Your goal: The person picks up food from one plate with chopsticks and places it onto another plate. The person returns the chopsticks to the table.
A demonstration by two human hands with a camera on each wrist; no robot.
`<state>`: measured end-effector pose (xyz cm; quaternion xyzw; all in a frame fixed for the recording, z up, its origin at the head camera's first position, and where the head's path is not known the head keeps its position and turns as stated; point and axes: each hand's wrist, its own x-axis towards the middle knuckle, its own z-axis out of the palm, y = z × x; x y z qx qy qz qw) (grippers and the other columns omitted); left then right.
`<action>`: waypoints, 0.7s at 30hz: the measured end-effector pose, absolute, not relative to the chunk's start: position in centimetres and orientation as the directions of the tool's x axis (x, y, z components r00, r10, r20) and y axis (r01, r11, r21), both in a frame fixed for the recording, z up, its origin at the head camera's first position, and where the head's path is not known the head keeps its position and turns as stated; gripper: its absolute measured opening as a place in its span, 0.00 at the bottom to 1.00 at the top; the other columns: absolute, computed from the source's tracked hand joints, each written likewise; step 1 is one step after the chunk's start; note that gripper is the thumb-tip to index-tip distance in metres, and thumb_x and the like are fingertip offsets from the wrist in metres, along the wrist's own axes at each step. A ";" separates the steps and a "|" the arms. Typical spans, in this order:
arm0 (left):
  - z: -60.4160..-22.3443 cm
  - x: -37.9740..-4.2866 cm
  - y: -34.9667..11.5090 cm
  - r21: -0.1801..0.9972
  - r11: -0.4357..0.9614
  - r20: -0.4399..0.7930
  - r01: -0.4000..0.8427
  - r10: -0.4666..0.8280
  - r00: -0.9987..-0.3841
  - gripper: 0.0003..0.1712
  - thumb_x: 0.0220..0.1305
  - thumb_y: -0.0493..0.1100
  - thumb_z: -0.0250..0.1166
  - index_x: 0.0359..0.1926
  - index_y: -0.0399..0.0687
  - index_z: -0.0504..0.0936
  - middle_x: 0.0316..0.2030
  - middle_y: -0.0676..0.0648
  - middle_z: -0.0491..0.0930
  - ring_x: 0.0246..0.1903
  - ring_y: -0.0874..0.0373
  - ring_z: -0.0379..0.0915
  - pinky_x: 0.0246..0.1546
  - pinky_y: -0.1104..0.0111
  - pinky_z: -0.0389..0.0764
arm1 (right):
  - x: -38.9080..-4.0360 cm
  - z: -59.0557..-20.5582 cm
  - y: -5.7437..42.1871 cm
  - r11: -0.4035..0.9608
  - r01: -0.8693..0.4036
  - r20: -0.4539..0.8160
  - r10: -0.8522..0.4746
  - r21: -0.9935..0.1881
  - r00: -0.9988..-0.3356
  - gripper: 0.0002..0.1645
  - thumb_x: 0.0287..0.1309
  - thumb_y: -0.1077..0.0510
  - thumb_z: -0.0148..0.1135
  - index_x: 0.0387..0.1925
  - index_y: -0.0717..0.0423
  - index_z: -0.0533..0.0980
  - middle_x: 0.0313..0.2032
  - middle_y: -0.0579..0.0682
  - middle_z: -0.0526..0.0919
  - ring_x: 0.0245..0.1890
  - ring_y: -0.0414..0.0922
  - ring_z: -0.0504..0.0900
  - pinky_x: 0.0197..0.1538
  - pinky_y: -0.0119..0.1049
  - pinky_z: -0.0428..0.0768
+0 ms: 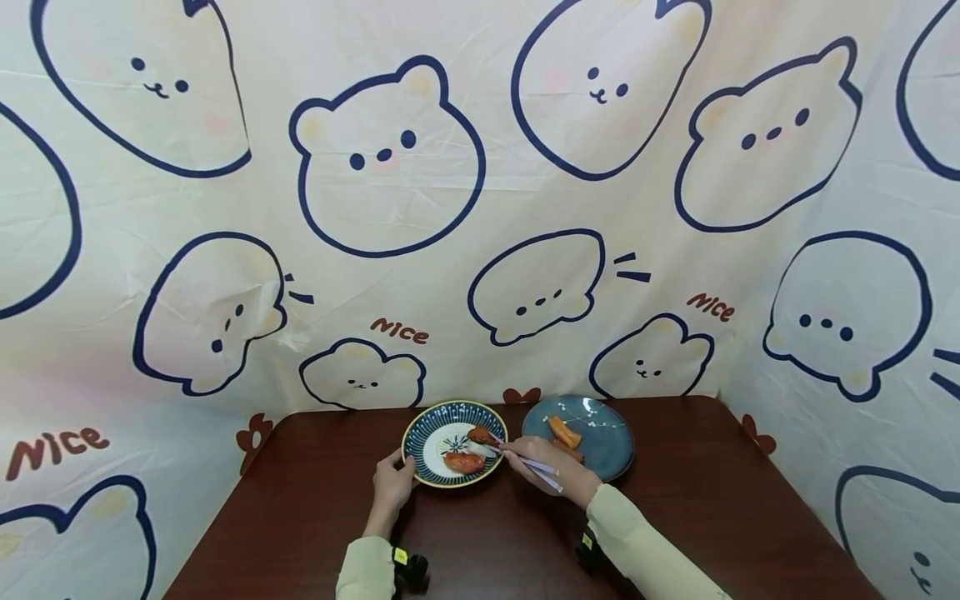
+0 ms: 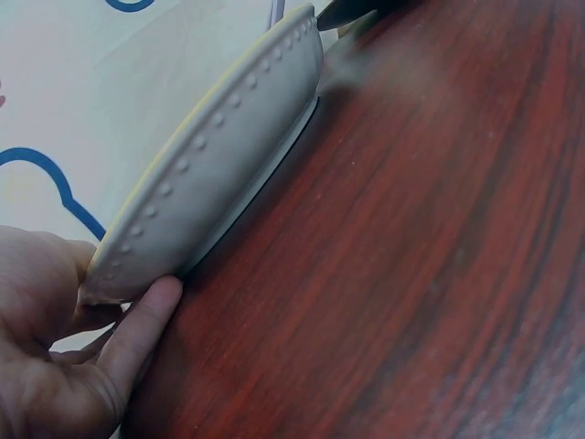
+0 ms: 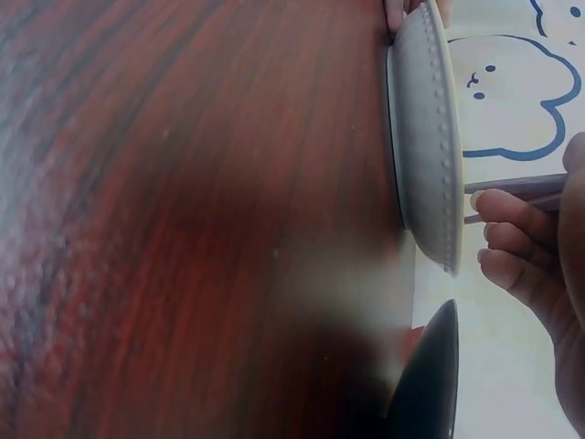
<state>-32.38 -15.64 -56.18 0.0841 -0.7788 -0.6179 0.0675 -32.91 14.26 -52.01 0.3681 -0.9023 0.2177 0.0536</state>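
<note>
Near the far edge of the surface (image 1: 315,508), the left hand (image 1: 393,483) grips the striped plate (image 1: 420,433), the right hand's (image 1: 570,473) grip holds lilac chopsticks (image 1: 542,469) at a drumstick (image 1: 480,434) over it, and the job looks midway: one reddish piece (image 1: 463,462) lies there, yellowish pieces (image 1: 564,432) remain on the blue plate (image 1: 615,442).

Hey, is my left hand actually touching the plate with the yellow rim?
Touching. The left wrist view shows it: your left hand grips the edge of the yellow-rimmed plate, one fingertip against its pale outer side.
</note>
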 end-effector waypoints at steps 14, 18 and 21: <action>-56.2 -32.3 -15.6 0.975 0.220 0.014 -0.032 -0.206 -0.978 0.28 0.76 0.38 0.51 0.70 0.25 0.66 0.54 0.26 0.79 0.45 0.46 0.84 0.41 0.61 0.88 | -32.1 -50.9 14.7 0.656 -0.623 0.217 -0.594 -0.426 -0.774 0.25 0.80 0.51 0.45 0.63 0.61 0.78 0.53 0.52 0.86 0.45 0.39 0.83 0.54 0.39 0.85; -56.3 -32.4 -15.7 0.976 0.216 0.011 -0.034 -0.204 -0.979 0.28 0.76 0.37 0.51 0.70 0.25 0.65 0.55 0.26 0.78 0.46 0.46 0.84 0.42 0.62 0.88 | -31.9 -50.8 14.9 0.635 -0.630 0.244 -0.591 -0.447 -0.769 0.26 0.80 0.50 0.45 0.62 0.62 0.79 0.53 0.52 0.87 0.45 0.38 0.84 0.53 0.40 0.85; -56.3 -32.4 -15.7 0.976 0.214 0.007 -0.039 -0.210 -0.978 0.28 0.76 0.37 0.51 0.70 0.25 0.66 0.54 0.26 0.78 0.45 0.47 0.84 0.41 0.62 0.88 | -31.7 -50.8 15.1 0.626 -0.636 0.256 -0.593 -0.450 -0.764 0.27 0.80 0.49 0.44 0.62 0.61 0.79 0.53 0.52 0.87 0.44 0.37 0.83 0.52 0.39 0.85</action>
